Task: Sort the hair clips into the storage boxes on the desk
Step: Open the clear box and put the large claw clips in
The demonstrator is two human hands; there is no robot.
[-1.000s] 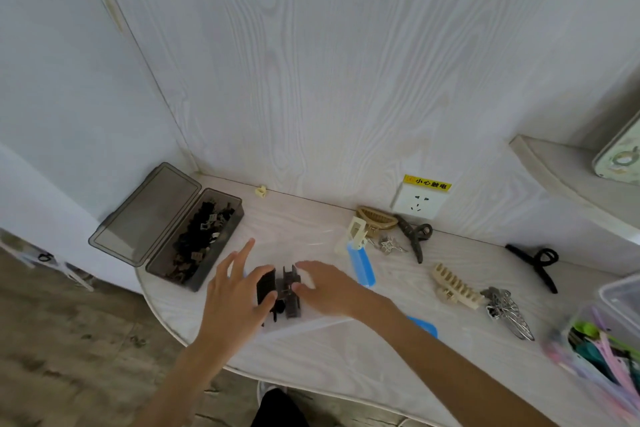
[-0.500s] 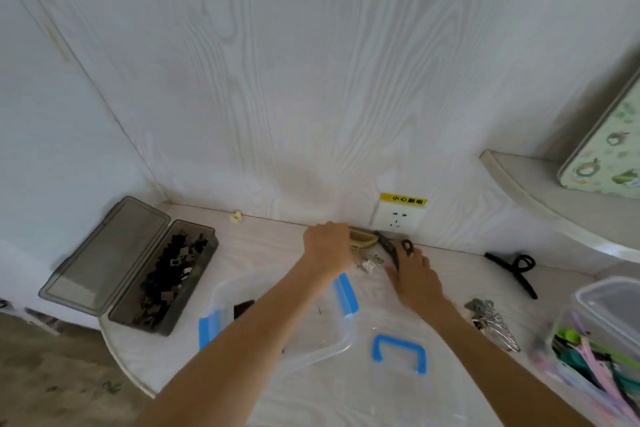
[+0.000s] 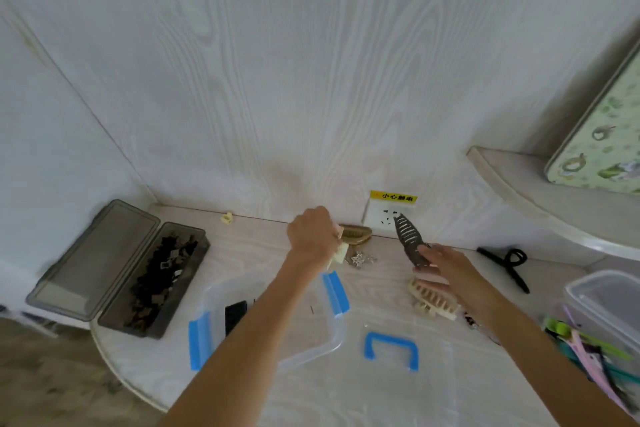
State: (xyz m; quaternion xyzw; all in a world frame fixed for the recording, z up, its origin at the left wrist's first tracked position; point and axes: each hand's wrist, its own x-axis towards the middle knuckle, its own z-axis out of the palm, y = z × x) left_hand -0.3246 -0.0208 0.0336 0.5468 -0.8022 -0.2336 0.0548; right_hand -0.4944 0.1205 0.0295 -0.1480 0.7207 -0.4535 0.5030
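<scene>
My left hand (image 3: 311, 236) grips a cream claw clip (image 3: 340, 256) at the back of the desk, just left of a tan clip (image 3: 355, 235) against the wall. My right hand (image 3: 441, 265) holds a dark grey toothed clip (image 3: 408, 239) lifted off the desk, its tip pointing up toward the wall socket. A large cream claw clip (image 3: 434, 298) lies right under that hand. A clear box with blue latches (image 3: 332, 333) sits under my left forearm with a black clip (image 3: 235, 312) inside. A small silver clip (image 3: 362, 257) lies between my hands.
A grey open box (image 3: 156, 274) full of small dark clips stands at the left. A clear lid with a blue handle (image 3: 391, 350) lies at the front. A black clip (image 3: 509, 265) and a clear box of coloured clips (image 3: 595, 329) are at the right. A tiny cream clip (image 3: 227, 218) sits by the wall.
My right hand has picked the dark grey clip up off the desk and raised it. My left hand now holds the cream clip near the wall.
</scene>
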